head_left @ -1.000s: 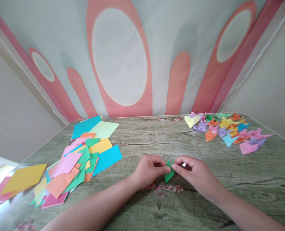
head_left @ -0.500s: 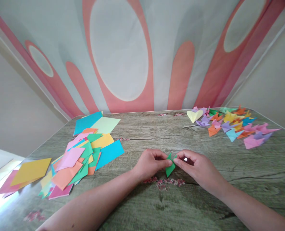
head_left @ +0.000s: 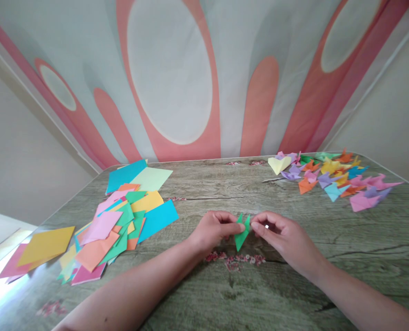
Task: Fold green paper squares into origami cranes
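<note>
Between the thumb and fingers of my left hand (head_left: 216, 230) is a small piece of green folded origami paper (head_left: 241, 239). Two narrow points rise from its top, and its lower end narrows to a single point. My right hand (head_left: 276, 232) is closed in a pinch at the paper's right edge, close to the right upper point. How firmly these fingertips grip the paper is hard to see. Both hands are just above the table, near its middle.
The wood-grain table (head_left: 204, 294) carries loose coloured paper sheets (head_left: 100, 225) on the left, with a yellow sheet (head_left: 47, 243) nearer its edge. At the back right lie several folded paper figures (head_left: 328, 179) and a pale yellow folded piece (head_left: 279, 164). Behind hangs a patterned curtain (head_left: 230, 101).
The green paper's two upper points now show apart, where before my right fingertips covered the right one. My right fingers have shifted slightly up and right; the left hand keeps its hold.
</note>
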A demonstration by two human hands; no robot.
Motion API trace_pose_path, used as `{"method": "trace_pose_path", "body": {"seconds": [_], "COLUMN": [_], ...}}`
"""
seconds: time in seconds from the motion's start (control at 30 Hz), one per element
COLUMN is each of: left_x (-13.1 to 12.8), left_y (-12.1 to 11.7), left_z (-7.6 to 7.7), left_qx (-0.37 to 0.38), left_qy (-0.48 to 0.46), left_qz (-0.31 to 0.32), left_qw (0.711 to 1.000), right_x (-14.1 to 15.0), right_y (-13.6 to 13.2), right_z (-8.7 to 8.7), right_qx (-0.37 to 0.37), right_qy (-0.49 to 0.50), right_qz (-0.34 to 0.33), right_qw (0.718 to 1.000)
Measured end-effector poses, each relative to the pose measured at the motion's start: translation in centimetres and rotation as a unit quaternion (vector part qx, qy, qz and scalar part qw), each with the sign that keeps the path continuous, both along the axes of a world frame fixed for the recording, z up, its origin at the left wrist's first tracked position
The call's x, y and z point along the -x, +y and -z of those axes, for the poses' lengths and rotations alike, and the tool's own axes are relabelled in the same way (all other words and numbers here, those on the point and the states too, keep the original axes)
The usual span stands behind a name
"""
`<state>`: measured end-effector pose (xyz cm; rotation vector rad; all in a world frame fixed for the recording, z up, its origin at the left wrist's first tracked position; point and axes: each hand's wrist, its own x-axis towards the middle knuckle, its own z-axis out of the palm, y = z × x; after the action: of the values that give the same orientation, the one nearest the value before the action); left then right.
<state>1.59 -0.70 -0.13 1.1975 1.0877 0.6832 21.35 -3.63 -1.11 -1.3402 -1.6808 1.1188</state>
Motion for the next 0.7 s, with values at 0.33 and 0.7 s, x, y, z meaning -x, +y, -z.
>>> {"method": "trace_pose_path", "body": {"seconds": [0.33,0.7], "left_x": [-0.2,-0.4], "left_y": [0.2,0.0], "left_z": [0.2,0.0], "left_qx": [0.093,0.047], "left_qy": [-0.087,-0.051], "left_qz": [-0.030,-0.025], "left_qw": [0.991,0.997], "right_x": [1.0,1.0], "right_y": [-1.0,-0.9], "right_z": [-0.2,-0.4], "right_qx": [-0.041,-0.002], "right_qy": [0.006,0.024], "right_qz": [0.011,0.022], "right_qw": [0.999,0.999]}}
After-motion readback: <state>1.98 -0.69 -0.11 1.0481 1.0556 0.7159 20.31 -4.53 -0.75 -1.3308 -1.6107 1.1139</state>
